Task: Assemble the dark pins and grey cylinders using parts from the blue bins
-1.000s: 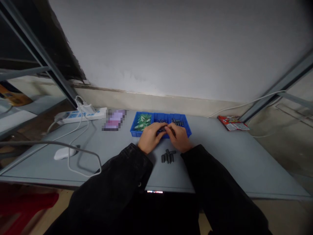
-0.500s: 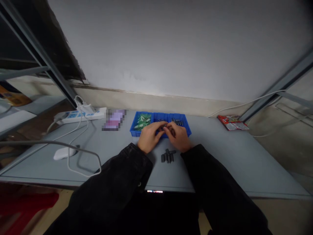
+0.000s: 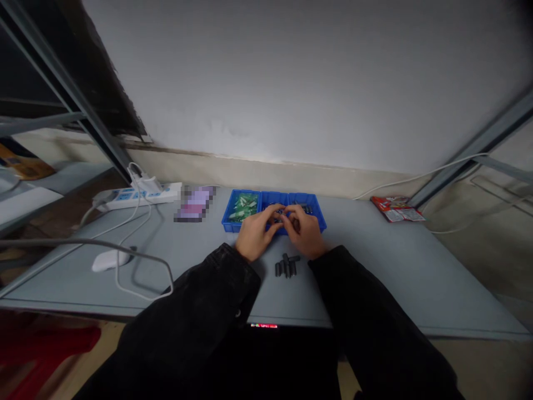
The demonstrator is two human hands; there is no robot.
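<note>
My left hand (image 3: 257,232) and my right hand (image 3: 305,229) meet over the front of a blue three-part tray (image 3: 231,227). Thumbs and fingertips are closed together around something too small and hidden to make out. In the tray's left compartment lie green-and-white pieces (image 3: 245,205). Small metallic parts partly show in the middle compartment, behind my fingers. Dark cylindrical pieces (image 3: 308,209) lie in the right compartment. Just in front of my hands, on the grey table, is a small pile of dark grey cylindrical pieces (image 3: 286,266).
A white power strip (image 3: 166,193) with plugs and cables stands at the back left, beside a blurred-out purple item (image 3: 195,204). A white mouse-like object (image 3: 110,260) lies nearer, under a looping cable (image 3: 162,261). At the right back is a red packet (image 3: 397,210).
My fingertips have shifted very slightly against each other above the tray. The tray and the dark pile stay as they were.
</note>
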